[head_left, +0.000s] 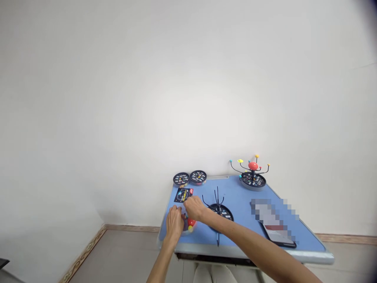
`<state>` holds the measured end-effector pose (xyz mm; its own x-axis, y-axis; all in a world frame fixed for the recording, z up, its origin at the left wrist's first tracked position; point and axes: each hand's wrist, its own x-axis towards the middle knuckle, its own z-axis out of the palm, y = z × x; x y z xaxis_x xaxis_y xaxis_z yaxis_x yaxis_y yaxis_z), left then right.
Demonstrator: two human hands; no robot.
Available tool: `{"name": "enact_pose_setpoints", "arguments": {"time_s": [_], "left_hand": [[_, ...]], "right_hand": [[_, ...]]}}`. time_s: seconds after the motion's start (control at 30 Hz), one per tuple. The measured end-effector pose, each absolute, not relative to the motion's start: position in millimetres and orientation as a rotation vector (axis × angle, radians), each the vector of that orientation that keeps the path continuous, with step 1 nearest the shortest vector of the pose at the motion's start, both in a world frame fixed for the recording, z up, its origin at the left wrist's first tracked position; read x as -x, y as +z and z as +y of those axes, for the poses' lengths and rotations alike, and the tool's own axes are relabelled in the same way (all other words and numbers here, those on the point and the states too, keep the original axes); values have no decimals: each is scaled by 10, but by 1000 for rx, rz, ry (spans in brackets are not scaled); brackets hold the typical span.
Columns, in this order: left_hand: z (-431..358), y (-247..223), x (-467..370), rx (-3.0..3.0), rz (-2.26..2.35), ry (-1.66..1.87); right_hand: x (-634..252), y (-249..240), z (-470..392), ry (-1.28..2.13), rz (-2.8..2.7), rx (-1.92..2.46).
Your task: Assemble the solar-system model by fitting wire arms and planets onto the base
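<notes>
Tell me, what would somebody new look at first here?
Probably the planet model with the big red ball, at the far right of the blue table. Next, perhaps the black stand with bare curved arms near the middle. To its left, the left hand and right hand are at some colourful pieces.

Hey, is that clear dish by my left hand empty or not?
Not empty: the clear dish shows a red ball and a yellow piece inside; your left hand hides part of it.
</notes>
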<state>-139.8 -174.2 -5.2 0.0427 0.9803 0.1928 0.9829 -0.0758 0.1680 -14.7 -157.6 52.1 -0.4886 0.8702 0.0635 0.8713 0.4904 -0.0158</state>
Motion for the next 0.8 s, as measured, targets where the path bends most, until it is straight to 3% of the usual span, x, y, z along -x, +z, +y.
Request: {"name": "enact_pose_setpoints", "arguments": {"time_s": [0.17, 0.33, 0.8], "left_hand": [[-1882, -17, 1281, 2384, -1997, -890], [-1889, -49, 802, 2712, -1833, -1298], [-1539, -127, 372, 3004, -2045, -997]], "right_hand": [[-623, 787, -1604, -77, -2552, 1544], [-1192, 712, -1653, 29, -2617, 1519], [-1224, 437, -1683, 38, -2739, 1450]]}}
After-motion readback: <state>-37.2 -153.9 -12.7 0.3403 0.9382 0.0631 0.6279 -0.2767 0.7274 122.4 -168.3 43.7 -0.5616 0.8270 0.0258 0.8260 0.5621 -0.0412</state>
